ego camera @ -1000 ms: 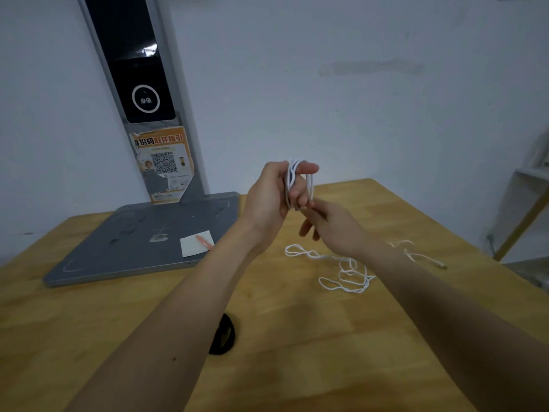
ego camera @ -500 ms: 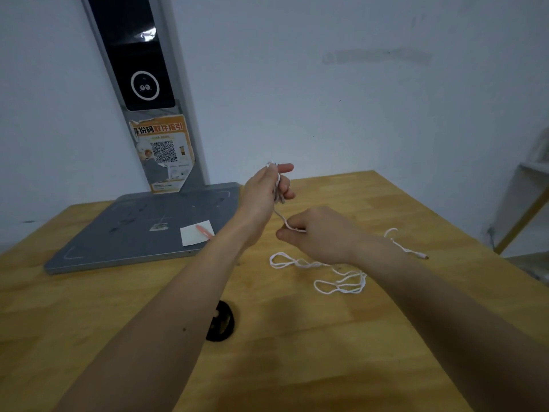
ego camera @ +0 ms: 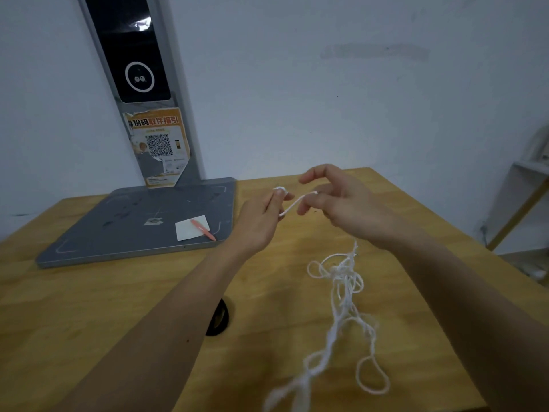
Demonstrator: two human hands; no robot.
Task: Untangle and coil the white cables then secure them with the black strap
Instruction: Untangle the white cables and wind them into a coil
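Both hands are raised above the wooden table [ego camera: 104, 307]. My left hand [ego camera: 258, 221] pinches one end of the white cable [ego camera: 341, 292] between thumb and fingers. My right hand [ego camera: 341, 203] holds the same cable a short way along, with a taut stretch between the two hands. From under my right hand the rest of the cable hangs down in a tangled, blurred bunch of loops toward the table's near edge. The black strap [ego camera: 218, 318] lies on the table, partly hidden under my left forearm.
A grey flat base [ego camera: 133, 227] with an upright post [ego camera: 139, 84] stands at the back left, a white card and a pink pen [ego camera: 203, 229] on it. The wall is close behind. A white shelf [ego camera: 531, 185] stands at the right beyond the table's edge.
The coil on my left hand is gone; only an end stays pinched there. My right hand rose, and the cable lifted off the table and swung toward me.
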